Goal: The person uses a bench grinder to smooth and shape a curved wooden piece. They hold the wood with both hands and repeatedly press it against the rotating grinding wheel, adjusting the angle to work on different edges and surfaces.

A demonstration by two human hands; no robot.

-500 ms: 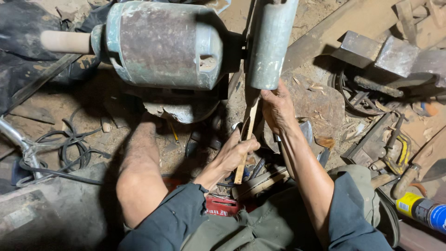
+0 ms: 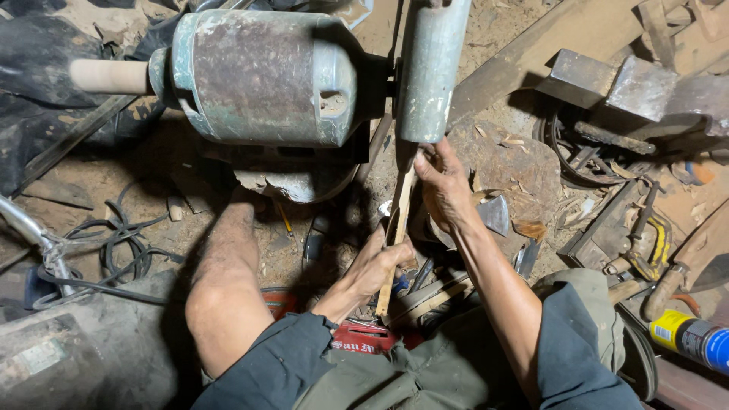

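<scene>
A thin wooden stick (image 2: 396,228) runs from my lap up to the grey-green grinding wheel (image 2: 431,68) of a worn green motor (image 2: 262,76). My left hand (image 2: 380,266) grips the stick's lower half. My right hand (image 2: 443,190) holds its upper end just below the wheel, pressing the tip to the wheel's rim. The stick's very tip is hidden behind my right fingers.
A pale wooden shaft (image 2: 110,76) sticks out of the motor's left side. Black cables (image 2: 114,243) lie at left. Metal blocks (image 2: 634,87), a hammer-like tool (image 2: 672,281), a yellow-and-blue can (image 2: 691,334) and scrap litter the right. My bare knee (image 2: 220,304) is at lower left.
Nothing has visibly changed; both hands keep the stick against the wheel.
</scene>
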